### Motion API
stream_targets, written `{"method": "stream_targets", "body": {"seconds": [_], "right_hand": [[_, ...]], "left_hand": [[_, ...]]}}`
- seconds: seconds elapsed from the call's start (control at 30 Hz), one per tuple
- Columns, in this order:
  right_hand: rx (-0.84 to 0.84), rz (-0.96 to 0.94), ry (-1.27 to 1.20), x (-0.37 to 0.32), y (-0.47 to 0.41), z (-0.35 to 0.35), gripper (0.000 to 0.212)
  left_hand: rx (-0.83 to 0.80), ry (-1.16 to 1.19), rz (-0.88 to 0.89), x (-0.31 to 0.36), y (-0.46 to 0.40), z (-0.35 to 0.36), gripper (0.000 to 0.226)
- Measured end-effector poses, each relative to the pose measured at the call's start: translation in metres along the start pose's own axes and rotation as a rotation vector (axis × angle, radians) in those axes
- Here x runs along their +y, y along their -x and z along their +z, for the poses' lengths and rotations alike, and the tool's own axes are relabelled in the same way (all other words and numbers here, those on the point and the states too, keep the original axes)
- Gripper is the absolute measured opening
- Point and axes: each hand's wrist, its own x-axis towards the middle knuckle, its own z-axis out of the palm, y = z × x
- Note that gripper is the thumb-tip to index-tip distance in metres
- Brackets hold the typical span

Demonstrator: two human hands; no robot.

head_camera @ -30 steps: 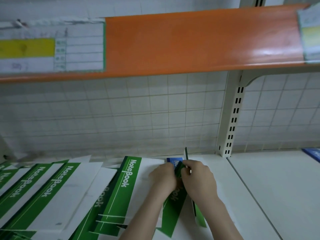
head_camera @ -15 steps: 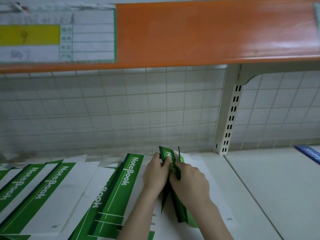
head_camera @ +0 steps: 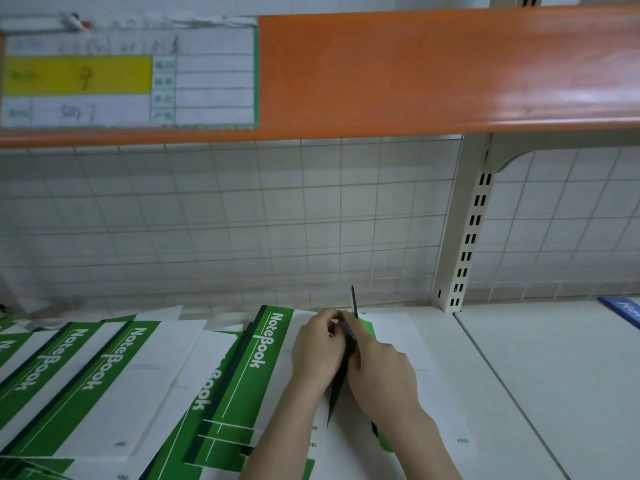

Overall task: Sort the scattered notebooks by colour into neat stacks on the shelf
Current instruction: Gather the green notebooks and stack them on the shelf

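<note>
Several green and white notebooks [head_camera: 114, 382] lie fanned and overlapping on the white shelf [head_camera: 540, 393], from the left edge to the middle. My left hand [head_camera: 317, 351] and my right hand [head_camera: 382, 372] meet above the pile and both pinch a green notebook [head_camera: 353, 303] held on edge, so only its thin dark edge shows. A bit of blue shows between the fingers. One green notebook [head_camera: 266, 362] lies flat just left of my left hand. A blue notebook [head_camera: 623, 311] lies at the far right edge.
An orange upper shelf [head_camera: 433, 71] hangs overhead with a paper label [head_camera: 128, 77] on its left. A cream slotted upright [head_camera: 467, 233] stands right of my hands. A wire grid back [head_camera: 242, 220] closes the rear. The shelf panel right of the upright is bare.
The held notebook has turned from slightly spread to fully on edge between my hands, and its upper edge stands higher. The view shifted a little left.
</note>
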Motion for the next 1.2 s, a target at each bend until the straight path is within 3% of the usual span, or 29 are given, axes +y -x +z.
{"method": "stream_targets", "body": {"seconds": [0.07,0.17,0.3,0.43,0.6,0.7,0.83,1.07,1.2], "right_hand": [[-0.003,0.023,-0.008,0.001,0.0,0.0,0.062],[-0.019,0.016,-0.036,0.001,0.001,-0.002,0.056],[-0.011,0.005,-0.041,-0.001,0.003,-0.002,0.055],[-0.034,0.025,-0.074,-0.004,0.001,-0.005,0.06],[-0.112,-0.034,-0.216,-0.02,0.002,-0.017,0.063],[-0.12,-0.072,-0.272,-0.031,0.001,-0.016,0.063],[-0.131,-0.07,-0.31,-0.038,0.0,-0.013,0.061],[-0.139,-0.075,-0.333,-0.036,0.003,-0.011,0.055],[-0.11,-0.059,-0.318,-0.035,0.002,-0.01,0.058]], "left_hand": [[0.023,0.015,0.019,0.004,0.001,-0.004,0.022],[0.094,-0.32,0.063,0.003,0.0,-0.015,0.03],[0.059,-0.726,-0.197,-0.005,0.006,-0.037,0.059],[-0.012,-0.796,-0.342,-0.015,0.012,-0.047,0.102],[0.046,-0.797,-0.366,-0.013,0.012,-0.044,0.115],[0.095,-0.808,-0.336,-0.007,0.013,-0.04,0.092],[0.218,-0.845,-0.231,-0.004,0.016,-0.036,0.025],[0.226,-0.735,-0.112,-0.009,0.018,-0.038,0.03],[0.127,-0.144,-0.037,-0.01,0.014,-0.046,0.027]]}}
